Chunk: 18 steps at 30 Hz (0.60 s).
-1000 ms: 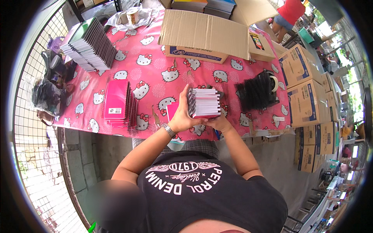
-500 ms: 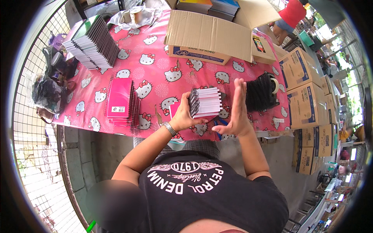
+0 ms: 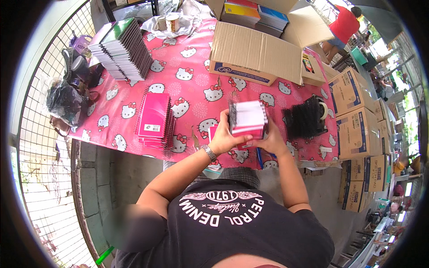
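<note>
A bundle of small pink spiral notebooks (image 3: 249, 115), page edges facing up, stands upright over the table in front of me. My left hand (image 3: 223, 137) is closed around its left side, thumb across the near face. Against the right side and lower corner presses my right hand (image 3: 272, 140), its fingers partly hidden behind the bundle. Part of another pink notebook (image 3: 212, 131) shows by my left wrist. To the left lies a stack of pink spiral notebooks (image 3: 154, 116). A pile of black binding coils (image 3: 301, 119) sits right of my hands.
A tall notebook stack (image 3: 123, 51) stands at the far left, near a plastic-wrapped bag (image 3: 67, 103). An open carton (image 3: 254, 49) with notebooks stands at the back. Closed cartons (image 3: 355, 134) are piled beyond the table's right edge. A person in red (image 3: 344, 22) is far off.
My right hand, raised flat beside the notebooks, has come in against their right side. The bundle is now lifted and tilted. The whole view has shifted slightly.
</note>
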### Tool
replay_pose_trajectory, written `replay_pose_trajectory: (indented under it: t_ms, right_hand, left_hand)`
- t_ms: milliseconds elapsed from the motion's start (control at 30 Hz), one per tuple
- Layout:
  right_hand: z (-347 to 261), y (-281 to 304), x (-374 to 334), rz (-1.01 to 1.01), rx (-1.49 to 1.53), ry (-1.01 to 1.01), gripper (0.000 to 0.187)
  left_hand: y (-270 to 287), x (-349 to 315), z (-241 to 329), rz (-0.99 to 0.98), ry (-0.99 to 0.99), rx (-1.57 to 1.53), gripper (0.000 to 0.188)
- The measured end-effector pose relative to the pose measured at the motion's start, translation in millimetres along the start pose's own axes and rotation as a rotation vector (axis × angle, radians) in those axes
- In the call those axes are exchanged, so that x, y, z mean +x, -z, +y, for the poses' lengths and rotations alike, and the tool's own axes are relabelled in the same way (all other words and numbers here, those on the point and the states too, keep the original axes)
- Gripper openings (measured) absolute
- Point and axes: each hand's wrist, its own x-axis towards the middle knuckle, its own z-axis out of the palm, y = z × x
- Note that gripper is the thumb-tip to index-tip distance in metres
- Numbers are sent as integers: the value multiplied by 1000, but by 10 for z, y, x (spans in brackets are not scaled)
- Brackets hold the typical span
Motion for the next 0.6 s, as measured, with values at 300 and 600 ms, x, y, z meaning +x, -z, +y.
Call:
replay_pose_trajectory:
  t_ms: [300, 600]
  right_hand:
    - [-450, -560, 1689, -330, 553, -476, 54]
    - [561, -1582, 2543, 73, 554, -599, 57]
  left_hand:
    - [1123, 855, 690, 227, 717, -488, 59]
    - [1967, 2108, 239, 70, 763, 589, 52]
